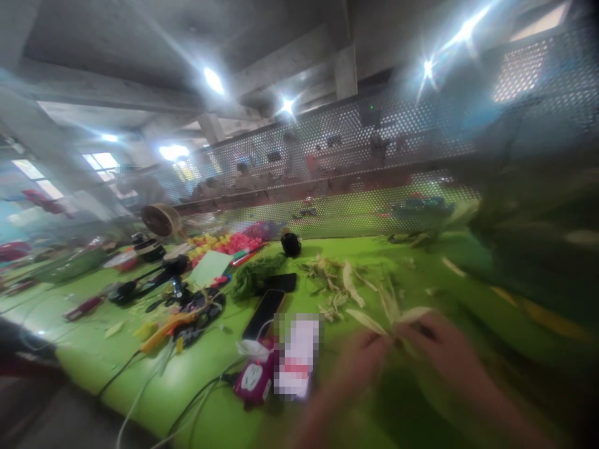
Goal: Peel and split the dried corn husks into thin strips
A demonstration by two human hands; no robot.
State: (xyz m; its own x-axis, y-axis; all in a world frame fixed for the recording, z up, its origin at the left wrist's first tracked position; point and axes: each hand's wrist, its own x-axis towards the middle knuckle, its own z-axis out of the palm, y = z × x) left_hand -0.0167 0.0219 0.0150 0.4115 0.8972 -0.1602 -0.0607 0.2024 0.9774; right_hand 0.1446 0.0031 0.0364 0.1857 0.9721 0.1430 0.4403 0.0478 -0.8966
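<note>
My left hand [367, 355] and my right hand [433, 343] are close together over the green table at the lower right, both smeared by motion. Between them are pale, leaf-like strips [388, 302] that resemble dried corn husk, fanning out beyond the fingers. The fingers of each hand look pinched on these strips. Exactly where one hand's hold ends and the other's begins is too blurred to tell. More loose pale strips [346, 280] lie in a scattered pile just beyond my hands.
Left of my hands are a lit phone [297, 358], a dark phone [264, 313] and a purple device [253, 378] with cables. Farther left lies an orange glue gun [163, 332]. Green netting [255, 274] and pink and yellow pieces [229, 245] sit before a perforated panel [327, 212].
</note>
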